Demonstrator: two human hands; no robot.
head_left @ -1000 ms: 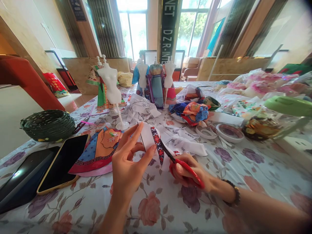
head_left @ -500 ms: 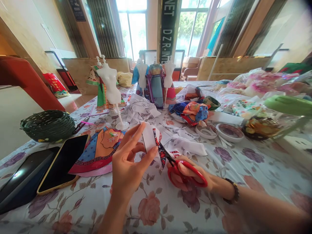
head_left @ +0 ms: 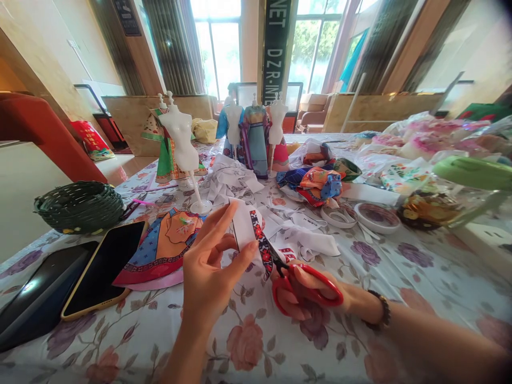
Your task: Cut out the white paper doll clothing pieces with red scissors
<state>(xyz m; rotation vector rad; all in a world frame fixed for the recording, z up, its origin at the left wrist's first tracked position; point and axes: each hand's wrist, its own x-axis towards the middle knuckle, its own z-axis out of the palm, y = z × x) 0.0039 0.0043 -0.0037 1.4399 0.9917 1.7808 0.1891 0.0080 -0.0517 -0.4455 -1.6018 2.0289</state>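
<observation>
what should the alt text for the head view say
A person's left hand pinches a white cutout with a red patterned strip, while the right hand holds red scissors with the blades at that strip, above a floral tablecloth. A phone, a woven basket and small mannequins sit behind.

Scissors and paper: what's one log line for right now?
left hand: pinches paper | right hand: holds scissors | scissors at: patterned strip | below: table
</observation>
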